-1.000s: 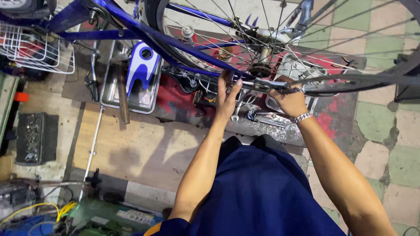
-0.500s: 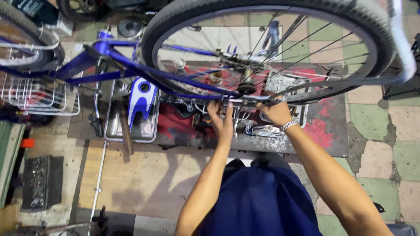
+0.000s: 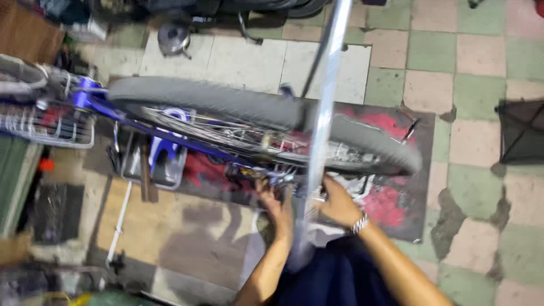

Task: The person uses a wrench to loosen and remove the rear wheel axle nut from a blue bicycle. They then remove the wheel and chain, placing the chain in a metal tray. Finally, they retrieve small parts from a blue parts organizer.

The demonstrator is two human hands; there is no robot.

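A blue bicycle (image 3: pixel 96 105) stands upside down in front of me, its rear wheel (image 3: pixel 266 110) with a grey tyre seen almost edge-on. My left hand (image 3: pixel 275 201) and my right hand (image 3: pixel 339 201) both reach up to the wheel's axle area below the tyre. A silver mudguard strip (image 3: pixel 328 107) crosses in front of the wheel and hides part of both hands. The picture is blurred, so the fingers' grip is unclear. My right wrist wears a metal watch (image 3: pixel 360 224).
A red and black mat (image 3: pixel 396 204) lies under the wheel on a checked tile floor. A wire basket (image 3: pixel 48 127) sits at the left, a metal tray (image 3: pixel 170 170) with a blue and white part below the frame. A dark box (image 3: pixel 521 133) stands at the right.
My view has swung up and over the wheel, which now appears edge-on instead of as an open circle. Both hands stay at the axle area. The mudguard strip now crosses the middle.
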